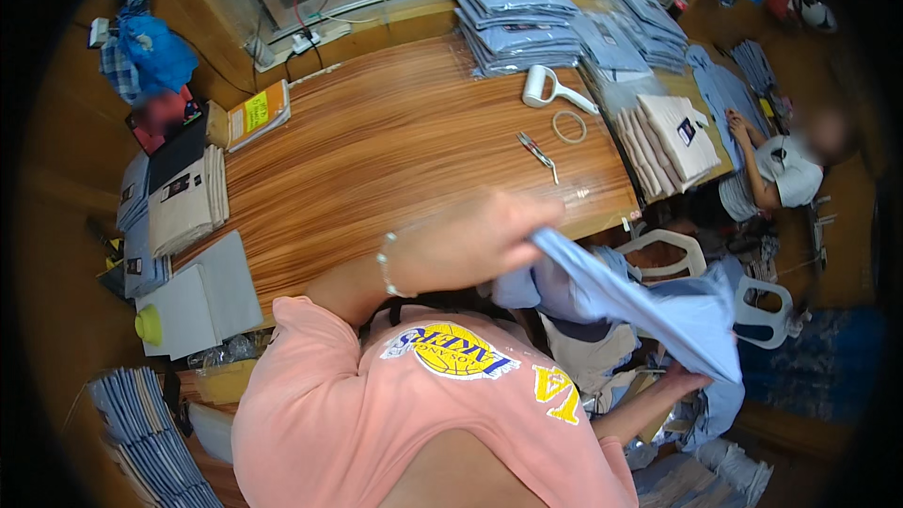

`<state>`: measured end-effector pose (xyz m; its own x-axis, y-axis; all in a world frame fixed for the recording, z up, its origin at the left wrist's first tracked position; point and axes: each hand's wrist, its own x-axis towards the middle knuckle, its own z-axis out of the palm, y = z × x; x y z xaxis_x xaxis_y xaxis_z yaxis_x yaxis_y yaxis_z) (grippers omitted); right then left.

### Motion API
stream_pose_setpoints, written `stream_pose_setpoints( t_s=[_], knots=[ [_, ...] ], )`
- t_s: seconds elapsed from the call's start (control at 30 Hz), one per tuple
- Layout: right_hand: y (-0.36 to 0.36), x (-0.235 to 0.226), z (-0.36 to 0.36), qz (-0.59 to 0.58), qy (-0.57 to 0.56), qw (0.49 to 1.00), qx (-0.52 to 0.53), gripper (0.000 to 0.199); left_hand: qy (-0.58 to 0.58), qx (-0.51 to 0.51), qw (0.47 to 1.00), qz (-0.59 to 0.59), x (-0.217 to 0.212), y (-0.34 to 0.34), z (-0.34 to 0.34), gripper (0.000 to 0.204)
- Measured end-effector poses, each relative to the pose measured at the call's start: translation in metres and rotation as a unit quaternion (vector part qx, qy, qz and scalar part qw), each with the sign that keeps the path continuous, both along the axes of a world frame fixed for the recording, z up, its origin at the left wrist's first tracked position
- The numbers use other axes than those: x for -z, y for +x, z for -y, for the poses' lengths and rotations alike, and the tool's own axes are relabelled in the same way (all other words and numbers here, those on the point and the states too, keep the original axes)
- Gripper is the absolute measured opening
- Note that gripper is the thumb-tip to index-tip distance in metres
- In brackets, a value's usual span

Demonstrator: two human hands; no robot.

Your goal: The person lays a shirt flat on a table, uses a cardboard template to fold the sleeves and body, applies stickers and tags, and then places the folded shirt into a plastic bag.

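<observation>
Pink short-sleeved shirt [320, 395], yellow and white chest print [456, 348], pale beaded bracelet [384, 263].

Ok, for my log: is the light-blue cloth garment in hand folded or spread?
Neither neatly folded nor spread flat: the garment slants, creased, between left hand and right hand.

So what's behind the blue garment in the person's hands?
White chair parts show past the blue garment; whatever the cloth itself covers can't be seen.
</observation>
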<state>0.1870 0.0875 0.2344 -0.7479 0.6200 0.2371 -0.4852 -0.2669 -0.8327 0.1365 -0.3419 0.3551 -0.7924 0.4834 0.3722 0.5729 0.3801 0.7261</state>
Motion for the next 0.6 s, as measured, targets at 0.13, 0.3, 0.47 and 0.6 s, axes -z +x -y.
stream_pose_setpoints(
  t_s=[0.13, 0.3, 0.47, 0.6],
  knots=[
    [-0.062, -0.093, 0.057, -0.13, 0.445, 0.868, 0.175, 0.045, 0.111, -0.144, 0.98, 0.077, -0.045, -0.037, 0.024, 0.006],
    [-0.161, -0.132, 0.099, -0.281, 0.233, 0.93, 0.031, 0.028, 0.238, -0.178, 0.95, 0.092, -0.029, -0.15, 0.062, 0.023],
    [-0.206, -0.171, 0.165, -0.3, 0.232, 0.921, 0.083, 0.02, 0.339, -0.23, 0.906, -0.108, -0.04, -0.179, 0.123, 0.018],
    [-0.175, -0.155, 0.199, -0.35, 0.45, 0.804, 0.166, 0.022, 0.337, -0.272, 0.887, -0.164, -0.054, -0.123, 0.179, 0.02]
  ],
)
